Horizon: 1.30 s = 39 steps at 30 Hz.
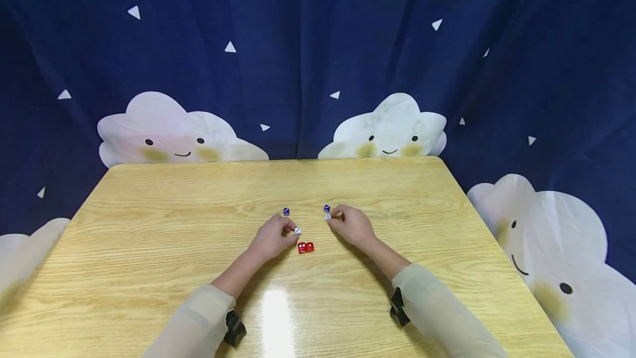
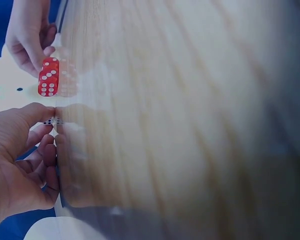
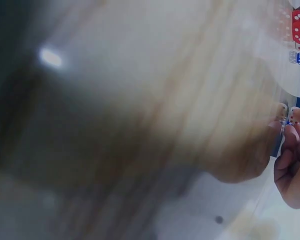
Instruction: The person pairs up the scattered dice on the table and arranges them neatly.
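My left hand [image 1: 272, 236] pinches a white die [image 1: 297, 231] between thumb and finger, low at the tabletop. To its right, my right hand [image 1: 354, 226] holds another white die [image 1: 328, 217] the same way, just in front of a blue die [image 1: 327, 208]. Two red dice [image 1: 306, 247] sit side by side, nearer to me than the left hand's die. In the left wrist view, dark pips show on the white die [image 2: 49, 121] at the fingertips. The right wrist view has the white die [image 3: 293, 116] at its right edge, between thumb and finger.
A second blue die [image 1: 286, 211] stands beyond my left fingers. Everything rests on a wood-grain table [image 1: 149, 225], its far edge against a dark blue curtain [image 1: 298, 59] printed with smiling clouds and small white triangles. Light glares off the tabletop between my forearms.
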Each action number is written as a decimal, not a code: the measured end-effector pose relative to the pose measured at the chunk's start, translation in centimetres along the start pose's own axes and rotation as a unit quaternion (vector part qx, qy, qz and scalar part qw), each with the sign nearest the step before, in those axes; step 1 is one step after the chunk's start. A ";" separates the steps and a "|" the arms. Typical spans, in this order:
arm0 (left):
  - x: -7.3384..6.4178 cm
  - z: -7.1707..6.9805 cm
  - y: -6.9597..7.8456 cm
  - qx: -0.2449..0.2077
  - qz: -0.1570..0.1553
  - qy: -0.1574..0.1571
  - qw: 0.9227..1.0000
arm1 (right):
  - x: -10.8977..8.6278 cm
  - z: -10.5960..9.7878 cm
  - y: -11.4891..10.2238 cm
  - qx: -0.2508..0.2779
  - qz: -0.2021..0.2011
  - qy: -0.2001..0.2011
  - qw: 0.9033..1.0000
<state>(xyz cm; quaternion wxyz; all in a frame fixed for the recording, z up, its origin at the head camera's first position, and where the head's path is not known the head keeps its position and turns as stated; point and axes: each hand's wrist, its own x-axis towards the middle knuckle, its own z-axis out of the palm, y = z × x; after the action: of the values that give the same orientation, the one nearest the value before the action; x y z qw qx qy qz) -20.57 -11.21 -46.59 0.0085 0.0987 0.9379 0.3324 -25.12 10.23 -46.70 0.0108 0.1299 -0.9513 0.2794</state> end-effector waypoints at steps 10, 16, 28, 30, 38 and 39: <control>0.0 -0.1 0.0 0.001 0.001 0.001 1.000 | 0.0 -0.3 -0.1 0.011 -0.001 -0.010 1.000; 0.0 -0.1 0.1 0.001 -0.002 -0.002 1.000 | -0.1 0.0 0.0 0.006 -0.009 -0.016 1.000; 0.0 0.0 0.1 0.007 0.002 0.002 1.000 | -0.1 0.1 0.0 0.006 -0.015 -0.019 1.000; 0.0 0.0 0.1 0.008 0.002 0.002 1.000 | -0.2 0.1 -0.1 0.007 -0.017 -0.021 1.000; 0.0 -0.1 0.2 0.011 0.003 0.002 1.000 | -0.3 -0.1 -0.6 0.012 -0.031 -0.029 0.999; 0.0 -0.1 0.2 0.012 0.003 0.003 1.000 | -0.3 -0.1 -0.6 0.014 -0.032 -0.029 0.999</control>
<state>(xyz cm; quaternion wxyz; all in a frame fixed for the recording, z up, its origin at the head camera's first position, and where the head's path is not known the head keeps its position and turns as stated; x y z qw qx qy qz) -20.58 -11.13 -46.44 0.0037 0.1010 0.9415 0.3217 -24.68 9.83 -46.29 -0.0098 0.1683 -0.9425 0.2885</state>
